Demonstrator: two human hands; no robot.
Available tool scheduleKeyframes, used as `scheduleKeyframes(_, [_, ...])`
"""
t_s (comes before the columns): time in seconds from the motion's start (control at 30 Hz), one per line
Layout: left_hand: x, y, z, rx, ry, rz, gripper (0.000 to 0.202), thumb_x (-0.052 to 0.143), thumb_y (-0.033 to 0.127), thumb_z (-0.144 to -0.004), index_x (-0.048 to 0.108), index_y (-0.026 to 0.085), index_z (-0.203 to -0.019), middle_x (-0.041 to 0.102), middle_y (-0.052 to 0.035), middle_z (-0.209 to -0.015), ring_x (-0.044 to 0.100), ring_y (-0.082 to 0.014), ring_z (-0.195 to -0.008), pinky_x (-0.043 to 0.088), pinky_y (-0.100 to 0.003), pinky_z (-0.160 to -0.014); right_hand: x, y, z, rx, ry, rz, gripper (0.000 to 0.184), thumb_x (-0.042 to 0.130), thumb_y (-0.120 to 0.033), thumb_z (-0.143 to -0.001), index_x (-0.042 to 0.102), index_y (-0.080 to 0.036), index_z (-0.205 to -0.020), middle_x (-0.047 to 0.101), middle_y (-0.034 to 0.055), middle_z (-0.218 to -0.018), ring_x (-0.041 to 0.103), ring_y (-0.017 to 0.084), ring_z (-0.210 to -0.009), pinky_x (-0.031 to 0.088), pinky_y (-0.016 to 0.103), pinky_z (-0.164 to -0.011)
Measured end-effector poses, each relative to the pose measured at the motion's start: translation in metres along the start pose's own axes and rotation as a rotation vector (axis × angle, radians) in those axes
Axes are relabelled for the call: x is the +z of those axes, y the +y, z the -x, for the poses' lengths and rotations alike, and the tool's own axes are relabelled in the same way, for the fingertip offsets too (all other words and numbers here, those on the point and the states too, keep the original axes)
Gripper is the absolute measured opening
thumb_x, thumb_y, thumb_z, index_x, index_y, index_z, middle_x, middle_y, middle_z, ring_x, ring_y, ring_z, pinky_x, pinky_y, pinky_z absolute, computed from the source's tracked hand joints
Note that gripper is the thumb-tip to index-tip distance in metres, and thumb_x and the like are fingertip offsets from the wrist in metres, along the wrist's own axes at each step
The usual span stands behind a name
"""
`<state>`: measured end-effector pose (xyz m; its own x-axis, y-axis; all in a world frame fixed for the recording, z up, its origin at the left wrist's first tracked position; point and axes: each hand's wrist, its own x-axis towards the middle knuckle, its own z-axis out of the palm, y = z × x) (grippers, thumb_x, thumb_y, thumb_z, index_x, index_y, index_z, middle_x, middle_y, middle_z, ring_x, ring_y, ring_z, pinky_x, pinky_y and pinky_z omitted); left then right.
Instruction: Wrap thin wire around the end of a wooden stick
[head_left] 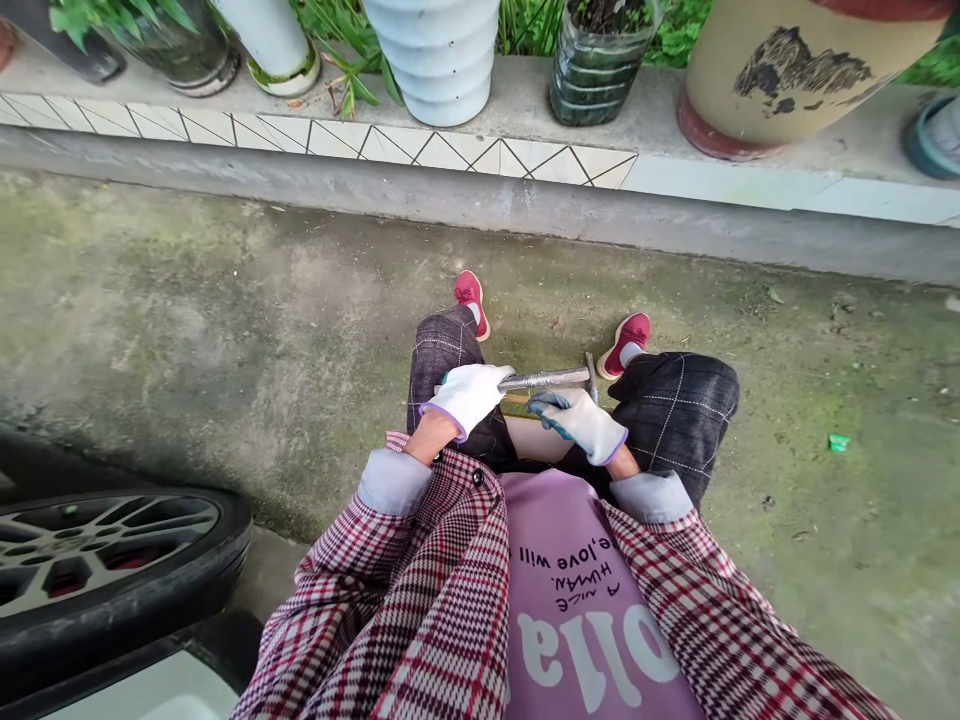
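Note:
I am seated, looking down at my knees in dark checked trousers. My left hand, in a white work glove, is wrapped round one end of a silver metal wrench that lies level between my knees. My right hand, gloved in white with blue fingertips, rests just below the wrench with its fingers curled, near the crossbar at the wrench's right end. Whether the right fingers hold anything is hidden.
Mossy concrete ground spreads all round. A car wheel stands at the lower left. A tiled ledge runs across the back with several plant pots, among them a white ribbed pot. My red shoes point at the ledge.

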<state>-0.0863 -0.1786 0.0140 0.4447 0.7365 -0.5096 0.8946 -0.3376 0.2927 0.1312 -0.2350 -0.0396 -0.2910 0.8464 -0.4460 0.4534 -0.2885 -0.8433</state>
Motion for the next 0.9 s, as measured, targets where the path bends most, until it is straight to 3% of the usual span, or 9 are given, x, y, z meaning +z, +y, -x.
scheduleKeyframes(0.2, [0.005,0.005,-0.006,-0.047,-0.036,-0.023,0.037,0.048,0.021,-0.095,0.067,0.029,-0.125,0.077,-0.0043,-0.101,0.073,-0.0207,-0.09,0.047,-0.026,-0.069,-0.015,-0.033,0.036,-0.137,-0.025,0.18,0.025,0.058,-0.036,-0.094,0.081,-0.029,-0.101,0.08,0.0006,-0.106,0.074,0.021,-0.098,0.055,0.032,-0.092])
scheduleKeyframes(0.33, [0.007,0.009,-0.008,-0.043,-0.081,-0.072,0.038,0.043,0.019,-0.096,0.067,0.027,-0.125,0.076,-0.0069,-0.105,0.073,-0.0216,-0.089,0.047,-0.027,-0.069,-0.045,-0.052,0.034,-0.184,-0.037,0.273,0.027,0.059,-0.035,-0.093,0.082,-0.027,-0.105,0.081,0.0012,-0.105,0.074,0.02,-0.093,0.056,0.029,-0.085])
scheduleKeyframes(0.47, [0.009,0.009,-0.006,0.036,-0.129,-0.074,0.037,0.047,0.022,-0.095,0.068,0.028,-0.124,0.076,-0.006,-0.103,0.073,-0.0208,-0.092,0.049,-0.025,-0.073,-0.068,-0.06,0.004,-0.185,0.03,0.287,0.024,0.06,-0.033,-0.089,0.082,-0.025,-0.096,0.081,0.0003,-0.099,0.073,0.019,-0.091,0.055,0.027,-0.084])
scheduleKeyframes(0.67, [0.006,0.005,0.0,0.097,-0.131,-0.081,0.042,0.049,0.022,-0.094,0.066,0.029,-0.131,0.077,-0.0064,-0.108,0.074,-0.0236,-0.1,0.051,-0.028,-0.077,-0.05,-0.032,-0.037,-0.129,-0.032,0.059,0.027,0.063,-0.038,-0.08,0.079,-0.017,-0.085,0.077,0.0055,-0.084,0.065,0.018,-0.073,0.051,0.026,-0.063])
scheduleKeyframes(0.8, [0.004,0.006,0.002,0.132,-0.155,-0.105,0.041,0.046,0.018,-0.094,0.068,0.026,-0.129,0.077,-0.0074,-0.108,0.074,-0.0237,-0.099,0.05,-0.028,-0.077,-0.036,-0.004,-0.036,-0.003,-0.07,-0.15,0.027,0.068,-0.039,-0.079,0.079,-0.015,-0.085,0.075,0.0052,-0.078,0.065,0.017,-0.067,0.051,0.026,-0.059])
scheduleKeyframes(0.9, [0.002,0.004,0.001,0.116,-0.122,-0.05,0.034,0.047,0.026,-0.096,0.071,0.029,-0.121,0.078,-0.005,-0.103,0.074,-0.0222,-0.097,0.05,-0.027,-0.076,-0.03,0.009,-0.028,0.019,-0.094,-0.189,0.026,0.069,-0.04,-0.079,0.08,-0.017,-0.085,0.075,0.005,-0.079,0.067,0.017,-0.067,0.054,0.025,-0.058])
